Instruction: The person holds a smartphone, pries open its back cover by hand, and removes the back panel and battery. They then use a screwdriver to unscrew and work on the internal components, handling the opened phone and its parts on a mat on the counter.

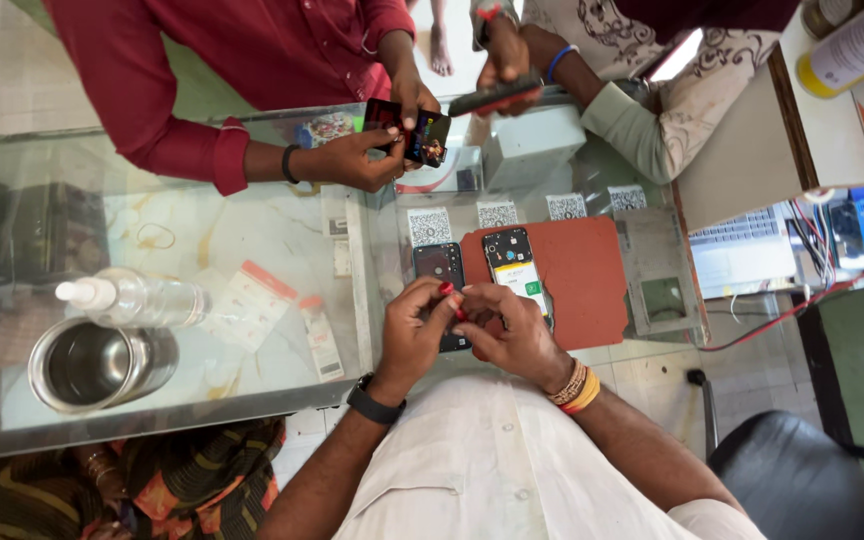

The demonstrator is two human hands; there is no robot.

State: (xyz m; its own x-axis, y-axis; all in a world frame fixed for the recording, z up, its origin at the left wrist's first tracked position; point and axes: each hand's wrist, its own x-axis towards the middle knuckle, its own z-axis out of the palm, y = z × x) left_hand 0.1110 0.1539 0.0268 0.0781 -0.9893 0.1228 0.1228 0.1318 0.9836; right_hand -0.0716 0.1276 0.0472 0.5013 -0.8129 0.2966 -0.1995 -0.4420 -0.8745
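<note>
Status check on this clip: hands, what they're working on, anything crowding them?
Left hand and right hand together, pinching a small red piece. Two opened phones on the red mat just beyond. Other people's hands with phones across the glass counter, apart.

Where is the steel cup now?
In the head view, the steel cup stands at the left on the glass counter, just below the clear bottle lying there.

I wear a pale cream shirt with a buttoned front, its short sleeves ending above my elbows, so both forearms are bare. A black band with a dark face sits on the wrist of my left hand (414,332). On the wrist of my right hand (512,335) I wear stacked thread bands in orange, yellow and brown. My hands are bare, without rings.
</note>
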